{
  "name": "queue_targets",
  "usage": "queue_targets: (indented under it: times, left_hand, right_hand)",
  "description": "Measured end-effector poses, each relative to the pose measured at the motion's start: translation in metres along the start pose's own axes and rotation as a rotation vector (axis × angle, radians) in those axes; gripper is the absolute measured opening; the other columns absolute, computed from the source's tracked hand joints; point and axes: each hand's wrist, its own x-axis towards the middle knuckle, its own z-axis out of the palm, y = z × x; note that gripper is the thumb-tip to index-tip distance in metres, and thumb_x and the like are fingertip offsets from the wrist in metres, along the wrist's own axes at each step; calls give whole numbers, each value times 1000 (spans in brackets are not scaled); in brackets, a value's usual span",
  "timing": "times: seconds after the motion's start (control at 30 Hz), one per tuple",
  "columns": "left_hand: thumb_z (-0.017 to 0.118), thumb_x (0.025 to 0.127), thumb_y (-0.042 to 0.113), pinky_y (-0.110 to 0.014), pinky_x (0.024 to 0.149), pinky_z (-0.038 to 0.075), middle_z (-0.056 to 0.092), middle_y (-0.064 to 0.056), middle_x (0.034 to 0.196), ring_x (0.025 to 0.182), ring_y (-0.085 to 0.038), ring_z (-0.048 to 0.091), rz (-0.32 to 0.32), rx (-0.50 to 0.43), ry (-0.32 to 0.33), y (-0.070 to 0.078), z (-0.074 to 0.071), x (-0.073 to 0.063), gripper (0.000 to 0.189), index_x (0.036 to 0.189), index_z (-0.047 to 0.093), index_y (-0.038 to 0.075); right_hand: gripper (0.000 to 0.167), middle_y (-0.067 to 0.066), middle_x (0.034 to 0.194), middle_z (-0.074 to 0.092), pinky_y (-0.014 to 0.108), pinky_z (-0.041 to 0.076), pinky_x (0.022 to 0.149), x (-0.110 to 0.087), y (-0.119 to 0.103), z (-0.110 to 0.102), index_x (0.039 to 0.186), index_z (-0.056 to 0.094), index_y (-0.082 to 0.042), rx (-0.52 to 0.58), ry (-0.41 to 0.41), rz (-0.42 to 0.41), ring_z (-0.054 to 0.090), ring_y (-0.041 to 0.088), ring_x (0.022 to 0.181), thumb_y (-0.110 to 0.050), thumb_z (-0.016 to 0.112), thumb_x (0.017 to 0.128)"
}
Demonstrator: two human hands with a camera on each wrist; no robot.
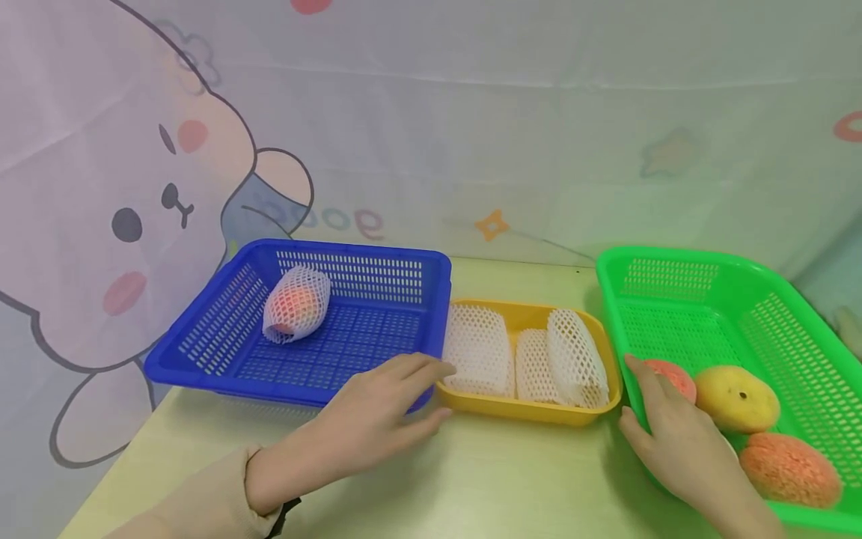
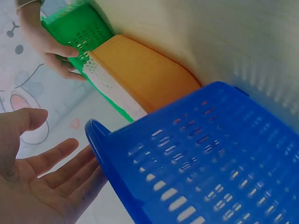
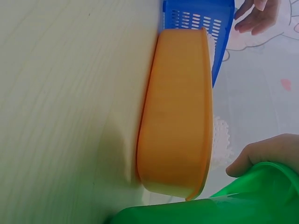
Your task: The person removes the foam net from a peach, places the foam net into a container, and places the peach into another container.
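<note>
My left hand hovers beside the near right corner of the blue basket, fingers loosely extended and holding nothing. Inside that basket lies a reddish fruit in a white foam net. My right hand lies over the left rim of the green basket, its fingers relaxed. Beside it in the basket are a pink-red fruit, partly covered by the hand, a yellow fruit with a dark spot, and a rough orange-red fruit. White foam nets fill the yellow tray between the baskets.
The pale wooden table carries both baskets and the tray, which stand side by side. Behind them hangs a cloth backdrop printed with a cartoon bear.
</note>
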Motion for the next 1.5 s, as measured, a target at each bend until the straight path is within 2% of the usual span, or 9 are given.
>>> queue_targets:
  times: [0.27, 0.4, 0.57, 0.73, 1.13, 1.23, 1.33, 1.5]
  left_hand:
    - [65, 90, 33, -31, 87, 55, 66, 3, 115, 107, -13, 63, 109, 79, 27, -12, -7, -2, 34, 119, 63, 17]
    - [65, 90, 34, -32, 84, 56, 66, 2, 112, 103, -15, 63, 105, 145, -5, -24, -14, 1, 34, 118, 64, 16]
    - [65, 90, 34, -35, 81, 56, 66, -3, 111, 101, -19, 64, 23, 222, -75, -51, -23, 5, 35, 117, 65, 12]
    - [64, 90, 32, -37, 81, 57, 67, -7, 111, 101, -23, 65, -69, 234, -136, -72, -30, 5, 35, 117, 65, 9]
    - [65, 90, 29, -41, 81, 57, 65, -13, 112, 98, -27, 66, -125, 291, -171, -98, -44, 5, 39, 120, 63, 4]
    - [66, 89, 29, -40, 73, 57, 63, -15, 116, 101, -29, 63, -167, 324, -156, -108, -48, 6, 42, 122, 62, 4]
    - [65, 90, 29, -44, 72, 57, 60, -17, 121, 107, -34, 60, -236, 333, -162, -117, -53, 7, 44, 125, 59, 4]
    - [63, 90, 30, -53, 80, 54, 60, -22, 123, 110, -39, 59, -317, 319, -211, -132, -57, 10, 48, 128, 57, 2]
  right_hand:
    - [63, 36, 136, 46, 62, 50, 77, 0, 0, -1, 147, 28, 0, -5, 6, -9, 55, 53, 111, -21, 53, 95]
    - [62, 36, 135, 46, 62, 50, 77, 0, 0, -1, 147, 28, 1, -3, 7, -15, 55, 53, 111, -21, 53, 95]
    - [63, 36, 137, 45, 62, 50, 78, 0, 1, 0, 148, 27, 1, 0, -9, -4, 54, 53, 113, -22, 53, 95]
    - [63, 35, 135, 47, 60, 52, 75, 0, 1, -1, 147, 27, 1, 4, -4, -5, 57, 52, 110, -21, 53, 94]
    - [63, 34, 138, 45, 60, 51, 77, 0, 1, 0, 148, 27, -1, 10, -26, 17, 56, 51, 111, -23, 52, 95]
    - [62, 34, 138, 45, 60, 51, 76, 0, 1, 0, 148, 27, -1, 7, -23, 16, 57, 51, 110, -23, 52, 95]
    - [62, 34, 139, 45, 60, 50, 78, 0, 0, -1, 148, 26, -1, 7, -29, 16, 55, 51, 113, -23, 51, 96]
    - [63, 35, 139, 44, 61, 50, 79, 0, 0, -1, 149, 26, -1, 8, -37, 18, 54, 52, 115, -24, 51, 96]
